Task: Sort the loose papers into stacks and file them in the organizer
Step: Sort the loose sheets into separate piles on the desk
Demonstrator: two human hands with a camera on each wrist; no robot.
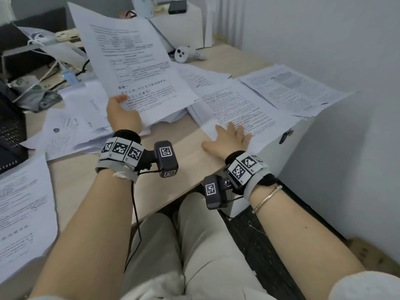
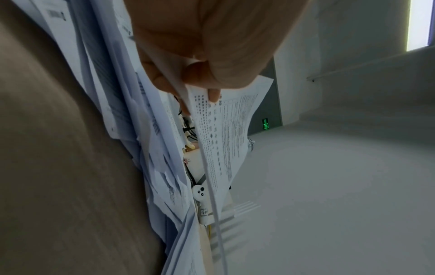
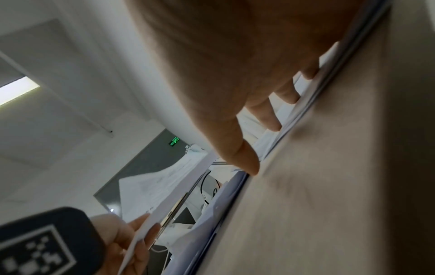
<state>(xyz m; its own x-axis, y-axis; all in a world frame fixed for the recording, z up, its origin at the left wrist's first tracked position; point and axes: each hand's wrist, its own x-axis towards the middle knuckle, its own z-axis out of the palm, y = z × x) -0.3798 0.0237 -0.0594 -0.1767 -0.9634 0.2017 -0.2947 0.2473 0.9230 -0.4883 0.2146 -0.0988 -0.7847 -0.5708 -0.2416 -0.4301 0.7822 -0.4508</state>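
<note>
My left hand [image 1: 122,113] pinches the lower corner of a few printed sheets [image 1: 134,61] and holds them tilted up above the desk. In the left wrist view the thumb and fingers [image 2: 200,74] clamp the held sheets [image 2: 226,130] at their edge. My right hand [image 1: 229,137] lies flat with straight, spread fingers on a paper stack [image 1: 240,105] at the desk's right front. From the right wrist view its fingers [image 3: 266,113] press on that stack's edge [image 3: 294,115]. Another stack [image 1: 296,87] sits further right. No organizer is clearly in view.
Loose papers [image 1: 71,126] spread across the left of the wooden desk [image 1: 186,148], with more sheets [image 1: 21,208] at the near left edge. A white controller [image 1: 184,53] and a white box [image 1: 184,29] sit at the back. Cables and dark equipment [image 1: 13,131] crowd the left.
</note>
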